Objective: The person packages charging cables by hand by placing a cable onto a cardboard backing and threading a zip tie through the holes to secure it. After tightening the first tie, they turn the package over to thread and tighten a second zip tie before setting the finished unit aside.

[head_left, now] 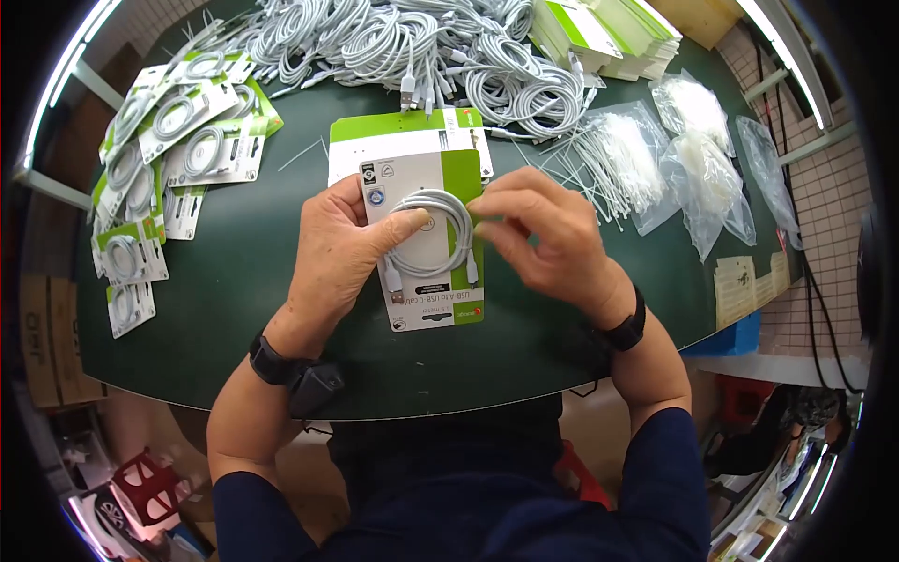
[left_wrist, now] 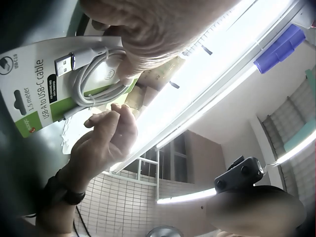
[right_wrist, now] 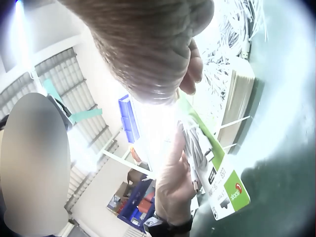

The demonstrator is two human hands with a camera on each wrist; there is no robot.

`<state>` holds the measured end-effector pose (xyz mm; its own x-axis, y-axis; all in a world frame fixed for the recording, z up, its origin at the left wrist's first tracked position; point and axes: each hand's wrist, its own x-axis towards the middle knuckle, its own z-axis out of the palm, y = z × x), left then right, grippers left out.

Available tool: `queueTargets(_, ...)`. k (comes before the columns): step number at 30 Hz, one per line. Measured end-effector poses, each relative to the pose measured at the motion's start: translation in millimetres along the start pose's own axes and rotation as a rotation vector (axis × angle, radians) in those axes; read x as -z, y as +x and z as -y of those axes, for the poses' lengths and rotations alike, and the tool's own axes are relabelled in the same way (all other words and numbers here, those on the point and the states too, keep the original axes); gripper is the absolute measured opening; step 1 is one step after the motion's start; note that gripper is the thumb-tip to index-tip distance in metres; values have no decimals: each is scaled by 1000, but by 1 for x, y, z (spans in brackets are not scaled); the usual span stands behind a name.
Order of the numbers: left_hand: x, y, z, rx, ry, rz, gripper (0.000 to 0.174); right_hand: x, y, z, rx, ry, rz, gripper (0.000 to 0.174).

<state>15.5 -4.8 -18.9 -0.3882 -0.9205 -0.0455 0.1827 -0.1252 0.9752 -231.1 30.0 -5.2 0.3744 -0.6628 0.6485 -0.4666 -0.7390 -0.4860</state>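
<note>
My left hand grips a white and green cardboard card by its left side. The thumb presses a coiled grey-white USB cable flat against the card's front. Both cable plugs point down toward the printed end, the USB-A plug showing bare metal. At the card's right edge is my right hand, thumb and forefinger bent, their tips right beside the coil. I cannot tell whether they pinch anything. More cards lie on the table just behind the held one.
On the left lie several carded cables. A large heap of coiled cables spreads along the back, with a stack of cards at its right. Loose white ties and plastic bags lie on the right of the green table.
</note>
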Motion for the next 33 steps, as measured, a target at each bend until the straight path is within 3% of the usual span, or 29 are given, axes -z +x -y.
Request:
queueTargets(3, 0, 2, -10, -58, -8, -37, 33, 13, 4, -10, -177, 4, -89, 16)
queueTargets(4, 4, 4, -14, -80, 13, -31, 33, 18, 6, -16, -155, 2, -112, 16)
queueTargets(7, 13, 1, -20, -14, 124, 23, 35, 28, 0, -35, -475, -56, -171, 14)
queueTargets(12, 8, -4, -29, -77, 156, 50, 36, 39, -15, -74, -463, -291, -145, 14)
queueTargets(15, 9, -8, -39, -86, 165, 58, 34, 33, -20, -78, -485, -525, 1, 19)
queueTargets(19, 6, -7, -34, -106, 96, 64, 34, 31, -18, -80, -557, -546, 132, 21)
queueTargets(24, 3, -11, -39, -68, 55, 120, 38, 27, -24, -89, -586, -533, 142, 16)
queueTargets(27, 1, -10, -34, -124, 14, 107, 39, 24, -27, -88, -555, -586, 50, 12)
queueTargets(33, 2, -11, -32, -147, 28, 98, 37, 31, -20, -78, -572, -612, 101, 9)
